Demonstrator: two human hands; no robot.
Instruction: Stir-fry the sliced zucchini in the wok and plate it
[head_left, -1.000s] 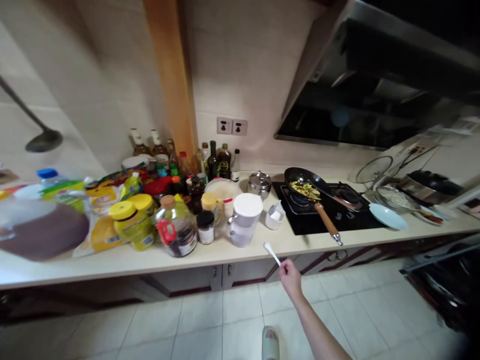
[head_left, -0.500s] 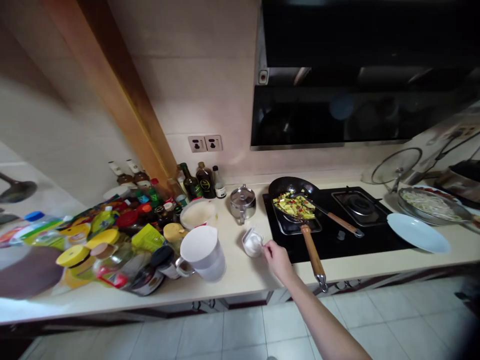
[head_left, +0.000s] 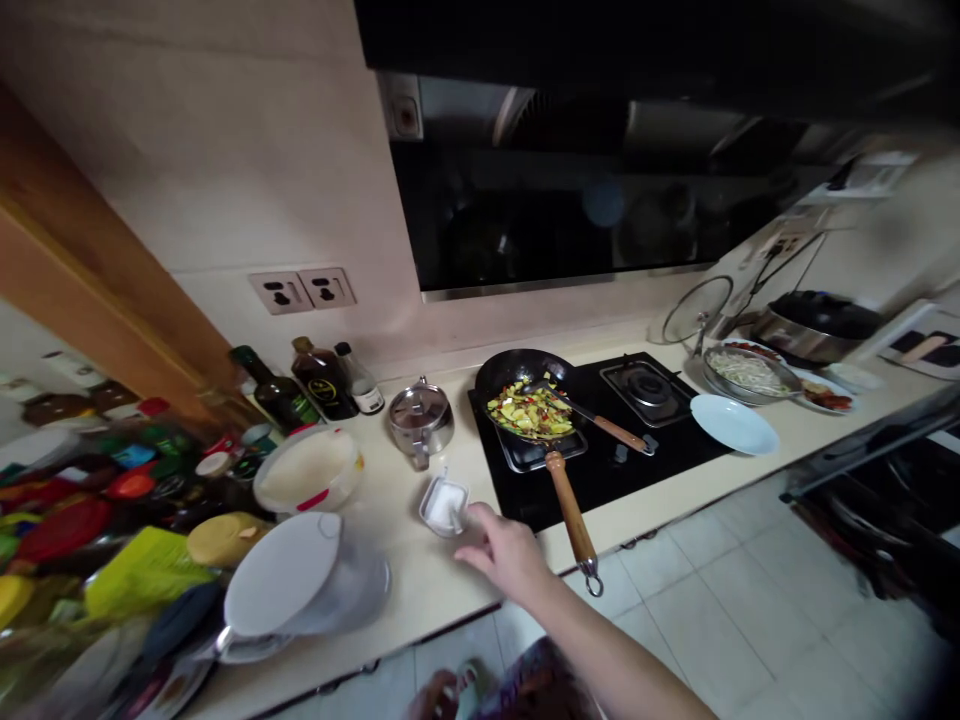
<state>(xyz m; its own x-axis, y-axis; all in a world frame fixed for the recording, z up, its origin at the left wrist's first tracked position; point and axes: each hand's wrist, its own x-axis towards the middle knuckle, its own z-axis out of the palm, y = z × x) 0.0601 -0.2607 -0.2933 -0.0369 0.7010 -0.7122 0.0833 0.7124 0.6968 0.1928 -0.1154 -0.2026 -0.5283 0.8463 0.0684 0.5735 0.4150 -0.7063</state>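
My right hand (head_left: 504, 553) is open, fingers spread, and hovers just right of a small white square dish (head_left: 444, 506) holding white powder, probably salt. The hand holds nothing. Past my fingertips lies the wooden handle of a black wok (head_left: 571, 525). The wok (head_left: 525, 400) sits on the black gas hob (head_left: 592, 470), holding stir-fried vegetables and a wooden-handled spatula (head_left: 611, 432). My left hand (head_left: 439, 695) shows only partly at the bottom edge, low over the floor, its fingers hidden.
A steel pot (head_left: 421, 420), a white pitcher (head_left: 281, 590) and a bowl (head_left: 307, 468) stand on the counter left of the hob, with crowded bottles and packets beyond. Right of it are a pale plate (head_left: 733, 424), a bean-sprout dish (head_left: 746, 372) and a glass lid (head_left: 697, 310).
The view has swung right and down along the counter. My right hand no longer holds the white spoon and has come to the small dish. My left hand has entered view.
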